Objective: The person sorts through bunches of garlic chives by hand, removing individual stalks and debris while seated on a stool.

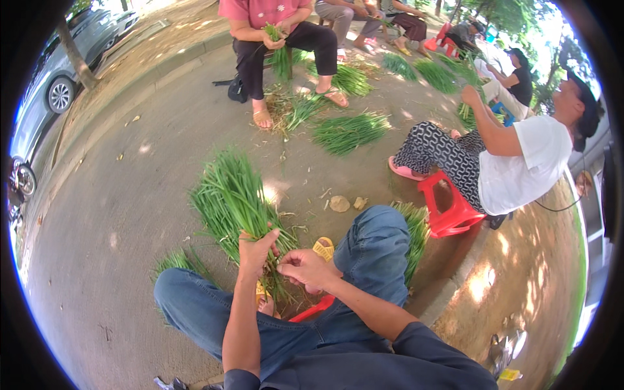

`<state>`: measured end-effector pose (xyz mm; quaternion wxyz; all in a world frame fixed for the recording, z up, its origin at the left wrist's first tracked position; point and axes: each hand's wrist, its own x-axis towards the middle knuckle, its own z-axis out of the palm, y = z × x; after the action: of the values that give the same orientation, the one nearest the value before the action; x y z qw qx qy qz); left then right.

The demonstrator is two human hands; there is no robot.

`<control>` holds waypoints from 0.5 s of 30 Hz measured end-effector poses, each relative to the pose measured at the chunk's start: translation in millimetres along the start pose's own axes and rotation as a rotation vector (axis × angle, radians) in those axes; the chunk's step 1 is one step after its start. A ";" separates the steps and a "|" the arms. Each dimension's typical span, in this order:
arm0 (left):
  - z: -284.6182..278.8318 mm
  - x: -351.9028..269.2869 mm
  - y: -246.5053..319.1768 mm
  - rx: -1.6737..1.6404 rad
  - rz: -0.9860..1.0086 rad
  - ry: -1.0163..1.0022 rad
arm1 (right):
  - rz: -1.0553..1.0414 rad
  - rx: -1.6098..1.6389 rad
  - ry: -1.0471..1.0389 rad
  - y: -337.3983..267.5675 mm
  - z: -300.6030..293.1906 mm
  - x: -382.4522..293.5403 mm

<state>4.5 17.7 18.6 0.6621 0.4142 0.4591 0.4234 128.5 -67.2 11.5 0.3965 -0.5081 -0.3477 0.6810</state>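
Observation:
My left hand (257, 248) is closed around a bunch of garlic chives (234, 183), leaves pointing away from me and stalk ends towards me. Just to its right, my right hand (307, 268) pinches at the lower stalks (274, 280) with thumb and forefinger; the exact stalk between the fingertips is too small to make out. Beneath the held bunch lies a pile of chives (207, 195) on the pavement. Another heap (178, 263) shows beside my left knee, and more chives (414, 234) lie outside my right knee, partly hidden by it.
Stones (340, 204) lie ahead of my feet, beyond my yellow sandal (323, 248). A person sits on a red plastic stool (448, 209) at right. Another person holding chives (275, 41) sits opposite, near a loose chive pile (352, 132). A curb (451, 292) runs along the right.

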 end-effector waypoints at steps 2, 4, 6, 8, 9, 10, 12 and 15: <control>-0.5 -0.6 2.1 -0.007 -0.010 0.002 | 0.029 -0.001 -0.024 -9.9 -0.5 -3.6; -1.9 0.2 -0.2 -0.019 -0.038 0.010 | 0.057 -0.004 -0.041 -11.0 -4.2 -4.1; 0.7 1.3 -1.2 -0.039 -0.014 0.002 | 0.077 -0.009 -0.056 -10.1 -9.2 -4.4; 1.3 2.4 -2.3 -0.047 -0.010 -0.012 | 0.079 -0.021 -0.070 -10.9 -10.7 -7.7; 0.1 2.6 -2.2 -0.044 -0.013 -0.012 | 0.079 -0.032 -0.082 -13.1 -10.5 -8.6; -0.9 2.4 -2.5 -0.042 -0.016 -0.011 | 0.080 -0.026 -0.078 -13.7 -10.7 -9.7; -0.8 1.6 -1.3 -0.041 -0.031 -0.003 | 0.067 -0.015 -0.086 -13.3 -12.2 -11.8; -2.9 2.6 -5.3 -0.062 -0.010 0.005 | 0.075 0.002 -0.052 -13.5 -12.9 -14.2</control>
<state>3.2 19.0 12.2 0.6756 0.3899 0.4495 0.4352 145.9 -73.0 26.2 0.3620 -0.5023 -0.3380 0.7088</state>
